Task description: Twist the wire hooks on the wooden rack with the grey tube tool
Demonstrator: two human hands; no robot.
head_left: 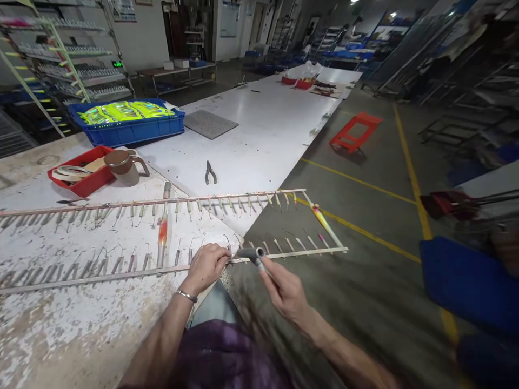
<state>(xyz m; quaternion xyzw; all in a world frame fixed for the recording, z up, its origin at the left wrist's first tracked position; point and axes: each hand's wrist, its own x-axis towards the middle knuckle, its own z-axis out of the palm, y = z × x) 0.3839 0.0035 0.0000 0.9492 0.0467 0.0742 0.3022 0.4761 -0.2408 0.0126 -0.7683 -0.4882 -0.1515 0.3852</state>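
A long wooden frame point(101, 276) lies across the table, its right end past the table edge. Rows of small hooked pieces point(132, 262) are fixed along its two rails. My left hand point(206, 266) is closed at the near rail, fingertips pinched by a hooked piece; what they grip is too small to make out. A grey metal tube-shaped tool point(252, 253) is in my right hand point(286, 287), its head over the near rail just right of my left fingertips. Paint-stained crossbars point(162, 232) join the rails.
Pliers point(210, 173) lie beyond the frame. At the left are a red bin point(87, 181), a brown mug point(124, 167) and a blue crate point(138, 133) of yellow packets. A grey mat point(211, 123) lies behind. An orange stool point(356, 132) stands on the floor at right.
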